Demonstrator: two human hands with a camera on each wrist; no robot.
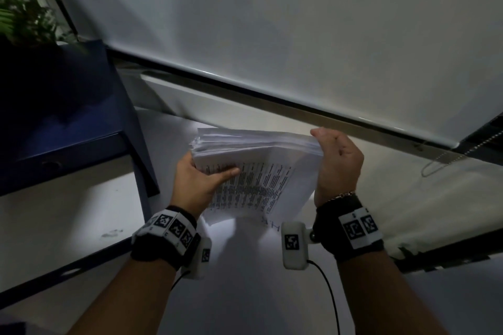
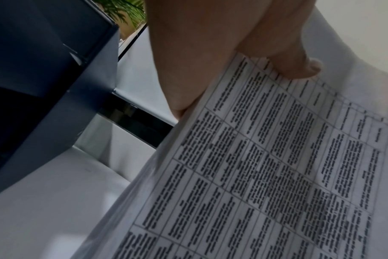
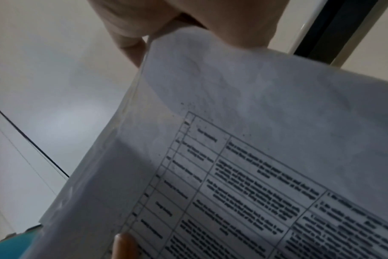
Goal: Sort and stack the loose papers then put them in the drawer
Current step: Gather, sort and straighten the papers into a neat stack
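Note:
A thick stack of white papers (image 1: 258, 171) with a printed table on the near sheet stands tilted on its lower edge on the white table (image 1: 245, 294). My left hand (image 1: 201, 179) grips the stack's left side, thumb across the printed face. My right hand (image 1: 337, 160) grips the right side near the top corner. In the left wrist view my thumb presses on the printed sheet (image 2: 266, 166). The right wrist view shows my fingers pinching the top corner of the same papers (image 3: 255, 122). A dark blue drawer unit (image 1: 62, 117) stands at the left.
A green plant (image 1: 21, 13) sits behind the blue unit. A white roller blind (image 1: 272, 22) with a bead chain (image 1: 446, 155) hangs behind the table. The table's dark edge runs at the lower left and right.

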